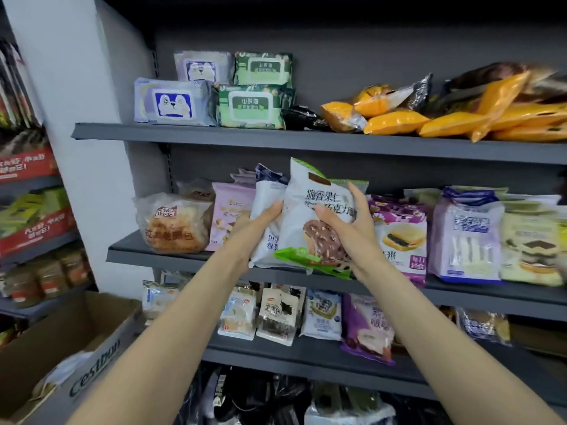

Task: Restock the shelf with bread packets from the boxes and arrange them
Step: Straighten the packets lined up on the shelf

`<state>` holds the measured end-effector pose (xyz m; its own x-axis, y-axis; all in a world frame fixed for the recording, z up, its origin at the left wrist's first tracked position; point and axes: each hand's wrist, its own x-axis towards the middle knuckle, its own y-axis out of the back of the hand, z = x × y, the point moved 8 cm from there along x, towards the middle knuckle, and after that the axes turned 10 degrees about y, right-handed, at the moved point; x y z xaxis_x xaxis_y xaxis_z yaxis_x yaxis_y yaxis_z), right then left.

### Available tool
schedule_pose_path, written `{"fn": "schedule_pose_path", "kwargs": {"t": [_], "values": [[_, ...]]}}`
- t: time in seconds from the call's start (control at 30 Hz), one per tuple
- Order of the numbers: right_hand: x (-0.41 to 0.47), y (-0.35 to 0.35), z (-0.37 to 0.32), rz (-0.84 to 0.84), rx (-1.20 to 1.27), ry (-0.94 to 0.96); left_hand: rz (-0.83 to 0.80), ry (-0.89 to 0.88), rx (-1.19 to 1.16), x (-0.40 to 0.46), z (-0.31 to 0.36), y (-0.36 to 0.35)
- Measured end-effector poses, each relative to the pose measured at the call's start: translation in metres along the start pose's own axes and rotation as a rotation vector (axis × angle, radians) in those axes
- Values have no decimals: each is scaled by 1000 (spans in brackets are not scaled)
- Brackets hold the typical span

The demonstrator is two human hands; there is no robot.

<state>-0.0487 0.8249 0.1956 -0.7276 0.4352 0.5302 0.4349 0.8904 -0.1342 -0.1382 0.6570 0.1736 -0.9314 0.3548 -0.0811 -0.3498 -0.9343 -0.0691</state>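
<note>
Both arms outstretched, left hand [254,222] and right hand [343,228] curled.

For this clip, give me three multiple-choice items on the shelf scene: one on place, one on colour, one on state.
1. Where are the orange packets?
A. top shelf
B. floor
C. inside the box

2. What colour is the bottom edge of the packet held in front?
A. red
B. green
C. black

3. What is the right hand doing?
A. hanging idle
B. pointing
C. gripping the packet

Answers:
A, they lie on the top shelf.
B, the bottom strip is green.
C, its fingers curl over the packet's front; the left hand holds packets too.
</note>
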Motion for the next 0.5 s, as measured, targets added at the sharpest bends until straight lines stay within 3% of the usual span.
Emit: {"fn": "schedule_pose_path", "kwargs": {"t": [0.1,0.27,0.5], "values": [[-2,18,-5,-12,-56,21,-83,7,-71,-6,-1,-24],[-11,40,-2,-19,50,-98,-150,10,66,-11,4,-56],[-27,64,3,137,30,-161,219,-306,514,-15,40,-56]]}}
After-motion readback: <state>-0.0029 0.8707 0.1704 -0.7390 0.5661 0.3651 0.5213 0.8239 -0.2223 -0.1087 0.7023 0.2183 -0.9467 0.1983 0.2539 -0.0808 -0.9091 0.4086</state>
